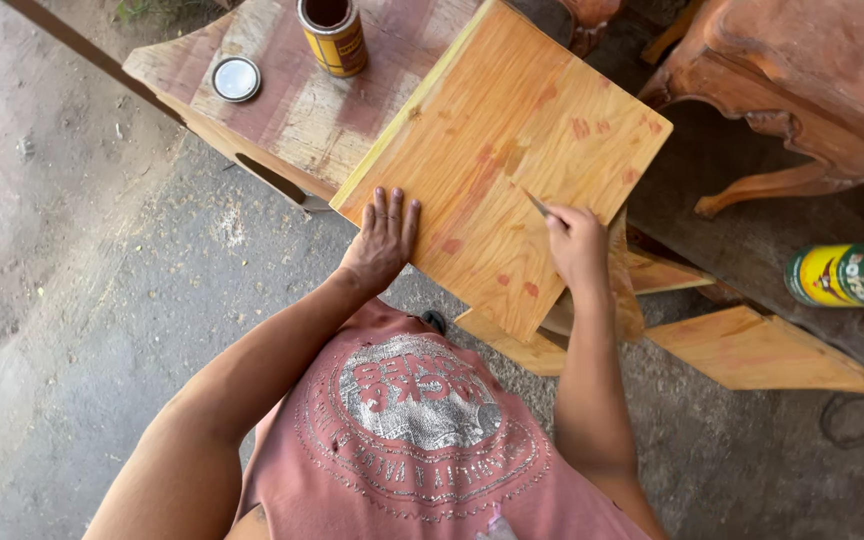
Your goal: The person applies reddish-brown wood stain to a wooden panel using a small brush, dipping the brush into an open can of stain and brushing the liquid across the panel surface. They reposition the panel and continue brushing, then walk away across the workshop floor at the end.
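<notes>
Dusty concrete floor under smooth square wooden panel (502, 150), left hand (382, 240) flat, right hand (577, 245) fingers pinching thin blade (536, 203).

Both arms out fwd, hands down.
Left hand (382, 240) flat, palm down, fingers together & straight, forearm angled up-right. Right hand (577, 245) curled in a pinch grip, knuckles up, wrist slightly bent, forearm near vertical in head view.

The wooden board (502, 150) is orange-yellow with little red spots, the can (333, 36) is yellow with a brown band, its round lid (236, 78) is shiny silver, the shirt (422, 440) is pink with a grey print, and the ground (72, 300) is grey.
</notes>
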`<state>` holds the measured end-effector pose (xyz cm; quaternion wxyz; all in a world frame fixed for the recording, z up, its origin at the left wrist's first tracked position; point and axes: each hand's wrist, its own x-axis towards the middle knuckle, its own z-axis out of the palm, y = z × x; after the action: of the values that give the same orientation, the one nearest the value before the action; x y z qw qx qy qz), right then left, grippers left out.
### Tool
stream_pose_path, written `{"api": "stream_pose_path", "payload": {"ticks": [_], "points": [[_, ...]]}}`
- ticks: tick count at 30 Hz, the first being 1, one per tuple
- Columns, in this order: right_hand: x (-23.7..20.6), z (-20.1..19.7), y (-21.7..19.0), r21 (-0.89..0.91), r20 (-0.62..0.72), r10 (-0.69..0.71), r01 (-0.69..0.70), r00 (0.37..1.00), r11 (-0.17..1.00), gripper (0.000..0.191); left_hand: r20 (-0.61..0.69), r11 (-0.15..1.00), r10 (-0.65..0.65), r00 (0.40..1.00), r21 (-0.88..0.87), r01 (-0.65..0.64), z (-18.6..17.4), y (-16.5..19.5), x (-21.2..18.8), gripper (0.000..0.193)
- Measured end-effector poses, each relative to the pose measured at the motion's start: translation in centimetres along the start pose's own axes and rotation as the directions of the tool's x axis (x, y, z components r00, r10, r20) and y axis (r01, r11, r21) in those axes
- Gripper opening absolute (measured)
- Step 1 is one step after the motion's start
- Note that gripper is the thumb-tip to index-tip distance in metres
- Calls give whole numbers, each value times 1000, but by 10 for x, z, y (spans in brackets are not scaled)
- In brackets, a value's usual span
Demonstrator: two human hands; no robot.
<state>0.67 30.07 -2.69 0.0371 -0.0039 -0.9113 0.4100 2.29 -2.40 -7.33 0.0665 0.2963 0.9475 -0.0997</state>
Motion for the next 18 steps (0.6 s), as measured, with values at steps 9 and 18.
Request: {"api": "stream_pose_path", "payload": {"ticks": [9, 18], "points": [[-169, -52, 80, 289, -430, 466, -371, 773, 882, 20, -155, 996, 86, 984, 10, -86, -21, -10, -16, 65], [-210, -55, 42, 444, -504, 529, -320, 683, 837, 22, -644, 887, 335, 687, -30, -460, -251, -111, -23, 13]]}}
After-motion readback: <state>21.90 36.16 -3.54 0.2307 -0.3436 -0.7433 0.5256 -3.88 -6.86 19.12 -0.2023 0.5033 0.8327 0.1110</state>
